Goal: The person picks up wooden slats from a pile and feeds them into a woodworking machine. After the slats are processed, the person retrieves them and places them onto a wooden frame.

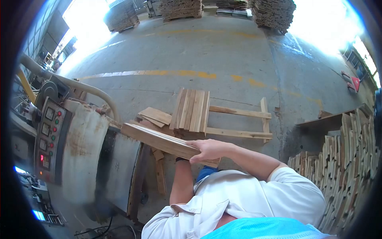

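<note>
A stack of several long wooden boards [161, 141] lies slantwise in front of my body, its far left end at the edge of the machine. My right hand [205, 150] is closed on the near right end of these boards, thumb toward me and fingers over the top. My left forearm [182, 181] reaches up beneath the boards, with a dark band at the wrist; the boards hide the left hand, so its fingers cannot be seen. Just beyond the boards, a row of wooden planks [190, 109] rests on a low wooden frame [238, 132].
At left stands a worn machine [85, 147] with a button panel [51, 139] and a hose [97, 91]. Loose offcuts [156, 115] lie beside it. Stacked timber [338, 171] is close on my right. Further lumber piles [181, 8] and a red pallet jack [353, 83] stand farther off.
</note>
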